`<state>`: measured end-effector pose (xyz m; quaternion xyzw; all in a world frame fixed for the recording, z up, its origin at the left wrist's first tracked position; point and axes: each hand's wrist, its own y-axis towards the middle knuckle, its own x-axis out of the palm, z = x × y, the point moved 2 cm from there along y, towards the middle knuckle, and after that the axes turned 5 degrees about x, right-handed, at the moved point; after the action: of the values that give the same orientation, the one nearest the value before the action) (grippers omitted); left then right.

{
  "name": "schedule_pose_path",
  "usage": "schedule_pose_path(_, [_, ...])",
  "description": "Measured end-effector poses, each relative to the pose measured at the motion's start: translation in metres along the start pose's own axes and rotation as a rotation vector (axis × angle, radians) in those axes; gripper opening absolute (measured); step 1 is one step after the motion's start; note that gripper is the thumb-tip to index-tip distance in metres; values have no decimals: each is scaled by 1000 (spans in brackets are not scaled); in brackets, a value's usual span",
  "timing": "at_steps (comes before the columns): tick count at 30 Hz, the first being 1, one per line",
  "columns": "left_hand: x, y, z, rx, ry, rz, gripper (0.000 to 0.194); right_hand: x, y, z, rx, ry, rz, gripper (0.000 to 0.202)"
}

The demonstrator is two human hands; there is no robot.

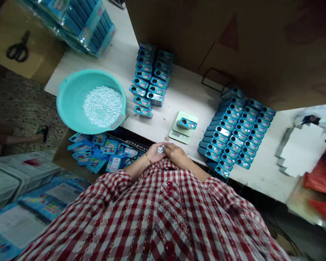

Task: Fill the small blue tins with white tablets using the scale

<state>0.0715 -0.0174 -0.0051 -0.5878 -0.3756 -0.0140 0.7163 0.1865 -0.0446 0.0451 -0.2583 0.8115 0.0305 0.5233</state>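
My left hand (155, 153) is cupped palm up near the table's front edge, holding a small heap of white pellets (160, 149). Beside it, my right hand (176, 155) has its fingers bent together at the heap; whether it pinches any pellet is hidden. Just beyond the hands, a blue tin (187, 123) lies on a pale scale (181, 137). A turquoise basin (70, 108) with many white pellets (103, 107) stands to the left. Rows of blue tins with dark round openings (142, 83) stand behind, and more tins with white pellets at their openings (230, 130) stand to the right.
An open carton of blue packs (110, 146) sits below the basin. Wrapped blue packs (84, 25) and scissors (17, 52) are at the upper left. A large cardboard box (233, 47) borders the table's back. White card pieces (301, 148) lie at the right. A person's foot (42, 134) shows at the left.
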Motion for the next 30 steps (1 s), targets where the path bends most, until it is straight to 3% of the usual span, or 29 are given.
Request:
schedule_pose_path(2, [7,2,2,1,19,-22,23,-9,-4,16,36,52,200,25])
schedule_pose_path(4, [15,5,7,15,35,-23,26,-23,-10,42,208,64,470,26])
schedule_pose_path(6, [22,9,15,46,29,0,29,-34,-14,73,409,10,641,27])
schedule_pose_path(8, [29,13,23,93,2,24,30,-39,-13,97,495,-75,631,26])
schedule_pose_path(10, [35,17,29,130,-17,22,29,-40,-8,110,485,-142,553,23])
schedule_pose_path(16, [55,34,27,133,-26,-41,26,-41,10,96,362,-107,515,22])
schedule_pose_path(19, [63,42,23,132,-48,-62,27,-41,7,97,372,-46,625,26])
schedule_pose_path(22, [62,46,23,130,-88,-63,27,-31,-9,117,451,138,745,44])
schedule_pose_path(24, [56,48,26,124,-104,-58,27,-17,-13,135,469,308,666,53])
schedule_pose_path(26, [51,52,32,151,-148,-59,26,-5,-8,150,480,349,548,50])
schedule_pose_path(28, [49,59,40,195,-163,-80,27,-4,4,151,463,257,512,45])
schedule_pose_path(30, [49,66,47,245,-167,-81,25,-14,19,135,345,68,482,39])
